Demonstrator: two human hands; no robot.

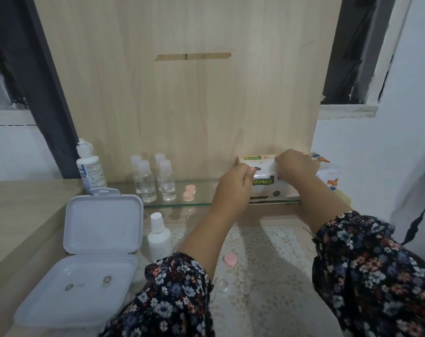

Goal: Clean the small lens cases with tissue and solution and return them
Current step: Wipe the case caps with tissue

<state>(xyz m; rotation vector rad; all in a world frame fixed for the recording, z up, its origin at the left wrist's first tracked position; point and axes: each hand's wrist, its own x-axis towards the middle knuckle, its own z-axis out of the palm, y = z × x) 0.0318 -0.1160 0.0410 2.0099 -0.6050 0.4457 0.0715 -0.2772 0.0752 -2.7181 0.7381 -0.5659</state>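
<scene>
Tissue pack [264,183] sits on the glass shelf [201,203] along the counter's back edge, toward its right end, with both hands pinching it: the left hand [233,188] at its front, the right hand [295,165] on top. Smaller, a pink lens case [189,192] lies mid-shelf, and a pink cap [230,259] rests on the lace mat [267,263] below.

Left hand [233,184]: centre of the frame, forearm reaching up from the lower middle, floral sleeve pushed back to mid-forearm; fingers curled, thumb tip upward. Right hand [295,165]: just right of and slightly above the left, forearm entering from the lower right, floral sleeve to the wrist; fingers curled, pinching downward, back of hand toward the camera.
</scene>
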